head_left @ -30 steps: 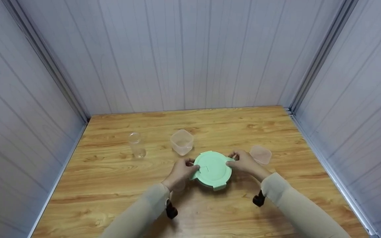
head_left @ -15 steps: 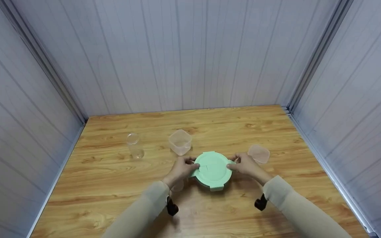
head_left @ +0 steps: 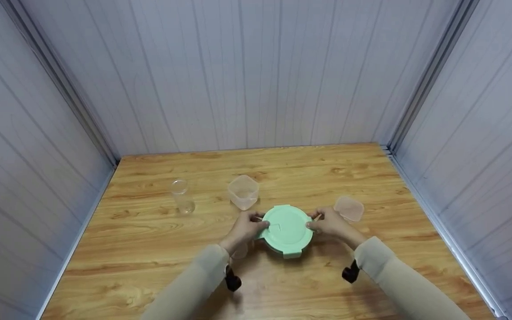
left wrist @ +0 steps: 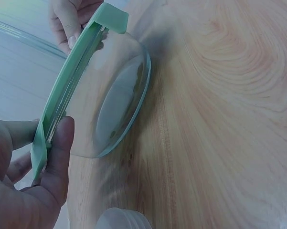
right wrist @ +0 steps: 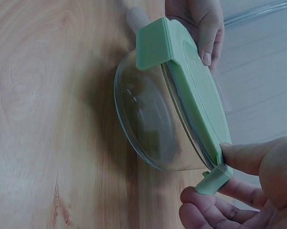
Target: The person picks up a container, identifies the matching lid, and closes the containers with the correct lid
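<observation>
A round glass food container (left wrist: 126, 105) with a light green lid (head_left: 288, 227) stands on the wooden table between both hands. On the left side, my left hand (head_left: 245, 229) pinches the lid's rim and its side clip, thumb on one face and fingers on the other. Opposite it, the right hand (head_left: 329, 226) has its thumb on the lid's edge and fingers curled under the right clip (right wrist: 214, 180). That clip sticks outward in the right wrist view. The front clip (head_left: 292, 254) is folded down over the rim.
Behind the container stand a clear cylindrical jar (head_left: 182, 196) and a translucent square box (head_left: 243, 192). A translucent square lid (head_left: 349, 209) lies beyond the right hand. Beside the left wrist is a small clear round piece (head_left: 239, 251). Panel walls (head_left: 247, 75) enclose the table.
The green-lidded container has turned slightly clockwise between the hands, mostly in the first half second. Both hands keep their hold at its sides. The other things have stayed put.
</observation>
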Demonstrator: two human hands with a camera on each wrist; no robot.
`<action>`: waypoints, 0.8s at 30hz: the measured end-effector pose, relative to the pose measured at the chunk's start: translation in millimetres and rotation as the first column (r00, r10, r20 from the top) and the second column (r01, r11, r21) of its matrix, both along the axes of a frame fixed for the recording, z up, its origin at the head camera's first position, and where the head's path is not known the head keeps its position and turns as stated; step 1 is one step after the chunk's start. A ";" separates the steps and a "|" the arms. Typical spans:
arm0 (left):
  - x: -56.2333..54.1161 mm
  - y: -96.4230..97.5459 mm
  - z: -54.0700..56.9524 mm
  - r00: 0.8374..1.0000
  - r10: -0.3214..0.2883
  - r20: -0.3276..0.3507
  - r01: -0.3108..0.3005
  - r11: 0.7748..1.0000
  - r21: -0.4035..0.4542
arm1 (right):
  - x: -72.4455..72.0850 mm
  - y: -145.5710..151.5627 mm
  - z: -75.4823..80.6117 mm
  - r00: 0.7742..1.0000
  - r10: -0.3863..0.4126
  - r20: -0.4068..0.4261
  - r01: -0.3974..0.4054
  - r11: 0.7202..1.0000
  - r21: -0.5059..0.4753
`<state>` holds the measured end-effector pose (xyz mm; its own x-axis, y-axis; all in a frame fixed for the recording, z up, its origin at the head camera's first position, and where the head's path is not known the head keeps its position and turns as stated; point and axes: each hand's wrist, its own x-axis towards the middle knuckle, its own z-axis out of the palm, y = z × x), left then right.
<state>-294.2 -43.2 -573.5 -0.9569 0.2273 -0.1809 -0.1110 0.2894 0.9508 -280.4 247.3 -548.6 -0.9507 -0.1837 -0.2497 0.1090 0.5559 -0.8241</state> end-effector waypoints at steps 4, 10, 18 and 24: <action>0.8 -0.7 -0.8 1.000 0.010 0.022 -0.011 1.000 0.020 | -1.0 -1.4 -1.3 0.999 -0.017 0.036 0.018 1.000 -0.016; 2.0 -2.4 -2.5 1.000 -0.012 -0.021 0.012 1.000 -0.008 | -1.8 -1.4 -1.7 1.000 -0.011 0.022 0.011 1.000 -0.013; 2.9 -1.4 -0.3 0.997 0.014 0.071 -0.017 0.999 0.045 | -1.7 0.3 0.0 0.999 -0.010 0.031 0.011 0.999 -0.035; 2.2 0.8 1.5 0.994 0.029 0.105 -0.037 0.996 0.081 | -2.0 1.6 4.0 0.999 -0.014 0.051 0.017 0.999 -0.052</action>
